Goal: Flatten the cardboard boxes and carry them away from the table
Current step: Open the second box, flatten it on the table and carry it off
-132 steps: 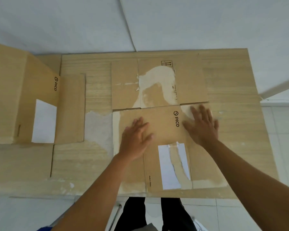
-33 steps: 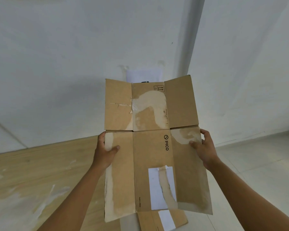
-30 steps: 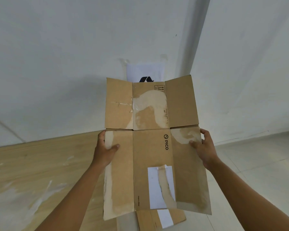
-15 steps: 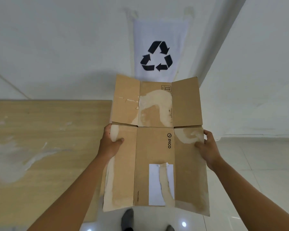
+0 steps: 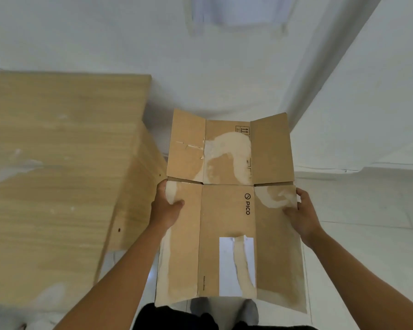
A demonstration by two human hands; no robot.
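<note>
A: What are you holding right now?

B: You hold a flattened brown cardboard box (image 5: 227, 210) with a black PICO print, up in the air in front of you, off the light wooden table (image 5: 57, 175). The table sits at your nine o'clock, and the sheet does not touch it.

A: And how do your hands sit on it?

B: Your left hand (image 5: 165, 208) clamps the sheet's nine o'clock edge, thumb pressed on the top face, the other fingers hidden underneath. Your right hand (image 5: 301, 213) clamps the three o'clock edge the same way, thumb on top beside a pale torn patch, fingers curled round the rim. Both grips sit about halfway along the sheet, just below the slits where the far flaps begin.

A: How does the sheet lie?

B: The far flaps at twelve o'clock bend slightly upward at both sides. A white rectangular paper label (image 5: 227, 267) with a torn strip through it sits toward six o'clock, on the middle panel. Beyond the sheet at twelve o'clock stands a white wall (image 5: 224, 67), and the pale tiled floor (image 5: 367, 234) spreads at three o'clock. The view is a little blurred.
</note>
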